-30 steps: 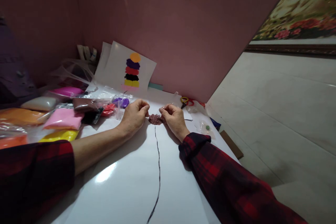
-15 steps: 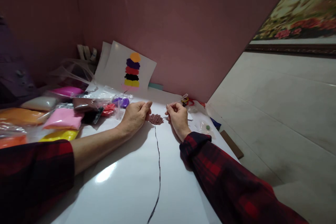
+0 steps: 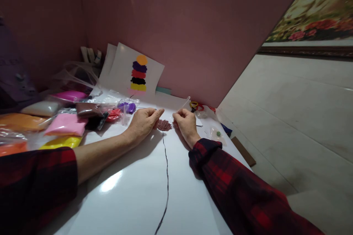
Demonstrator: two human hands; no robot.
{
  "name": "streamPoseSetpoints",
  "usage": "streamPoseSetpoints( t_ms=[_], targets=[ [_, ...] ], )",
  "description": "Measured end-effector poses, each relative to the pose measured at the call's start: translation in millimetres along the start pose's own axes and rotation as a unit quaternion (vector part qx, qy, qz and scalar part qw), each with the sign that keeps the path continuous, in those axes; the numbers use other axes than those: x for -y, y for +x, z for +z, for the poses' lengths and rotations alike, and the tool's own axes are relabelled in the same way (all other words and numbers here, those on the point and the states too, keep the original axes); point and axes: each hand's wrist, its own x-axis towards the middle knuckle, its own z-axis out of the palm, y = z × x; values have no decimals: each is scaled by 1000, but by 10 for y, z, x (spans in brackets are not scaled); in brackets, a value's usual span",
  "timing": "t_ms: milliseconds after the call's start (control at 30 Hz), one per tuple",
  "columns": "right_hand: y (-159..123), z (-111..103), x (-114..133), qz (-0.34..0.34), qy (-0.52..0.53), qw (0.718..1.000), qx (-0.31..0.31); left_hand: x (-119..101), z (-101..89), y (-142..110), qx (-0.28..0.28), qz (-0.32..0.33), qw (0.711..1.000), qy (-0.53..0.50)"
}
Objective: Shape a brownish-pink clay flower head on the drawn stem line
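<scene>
On the white sheet (image 3: 132, 194) lies a brownish, textured, petal-like clay patch (image 3: 164, 125), with a thin dark wavy line (image 3: 167, 176) running from it toward me. My left hand (image 3: 145, 123) rests at the patch's left edge, thumb and fingers pressed together. Whatever sits between those fingers is hidden. To the right of the patch, my right hand (image 3: 186, 123) pinches a thin clear plastic stick (image 3: 186, 103). Its upper end slants up and away from me, and the lower end points toward the patch.
Several bags of coloured clay, one pink (image 3: 66, 125), crowd the left side. A paper with stacked coloured shapes (image 3: 153, 71) leans on the pink wall. Yellow and red rings (image 3: 200, 107) and a small bag with a green bit (image 3: 218, 133) lie at right.
The plastic stick in my right hand has tilted more upright and shifted slightly left. My left thumb has stretched a little to the right. The clay patch stays in place.
</scene>
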Motion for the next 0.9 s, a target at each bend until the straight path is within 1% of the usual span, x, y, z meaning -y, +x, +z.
streamPoseSetpoints(
  t_ms=[100,267,467,900],
  targets=[
    [-6,-11,9,-18,-43,999,-6,7,4,5,-7,-7,1000,-6],
    [-25,-20,28,-35,-104,994,-12,41,8,20,-1,1,1000,-2],
    [-28,-15,-2,-39,-110,993,8,39,0,16,-1,2,1000,0],
    [-40,-18,4,-39,-131,991,14,34,7,17,-2,-3,1000,-7]
  ],
)
